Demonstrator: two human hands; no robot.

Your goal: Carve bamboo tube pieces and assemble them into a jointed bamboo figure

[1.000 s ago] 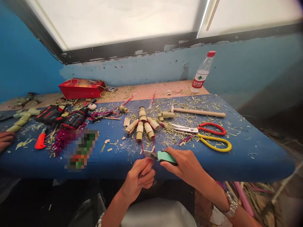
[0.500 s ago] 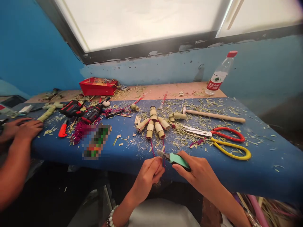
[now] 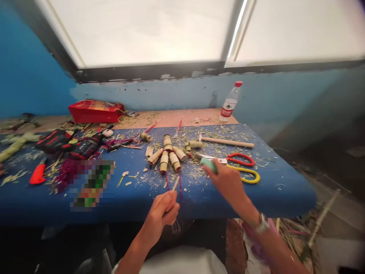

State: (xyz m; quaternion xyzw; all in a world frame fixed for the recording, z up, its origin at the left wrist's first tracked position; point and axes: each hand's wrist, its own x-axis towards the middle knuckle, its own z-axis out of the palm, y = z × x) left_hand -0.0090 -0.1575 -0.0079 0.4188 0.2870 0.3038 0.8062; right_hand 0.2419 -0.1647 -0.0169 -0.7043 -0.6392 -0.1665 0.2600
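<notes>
My left hand [image 3: 161,209] is closed around a short pale stick [image 3: 176,183], which points up from the fist near the table's front edge. Just beyond it lies a figure of bamboo tube pieces [image 3: 164,161] strung on purple cord, with two cord ends hanging toward the fist. My right hand [image 3: 228,184] grips a teal-handled utility knife [image 3: 208,165]; motion blurs the blade. Under and beside that hand rest large scissors [image 3: 241,160] with one red and one yellow handle. A hammer [image 3: 228,142] lies behind them, beside loose bamboo pieces [image 3: 194,144].
Shavings litter the blue-covered table [image 3: 128,211]. Leftward are power drills [image 3: 85,147], an orange-red tool handle [image 3: 38,174], purple cord [image 3: 64,175] and a pixelated object [image 3: 94,184]. A red box [image 3: 95,114] and a water bottle [image 3: 229,104] stand at the back.
My right hand has carried the knife away from the stick, forward and right toward the scissors. The left fist still holds the stick. The view has swung right, leaving the other person's arm almost out of sight.
</notes>
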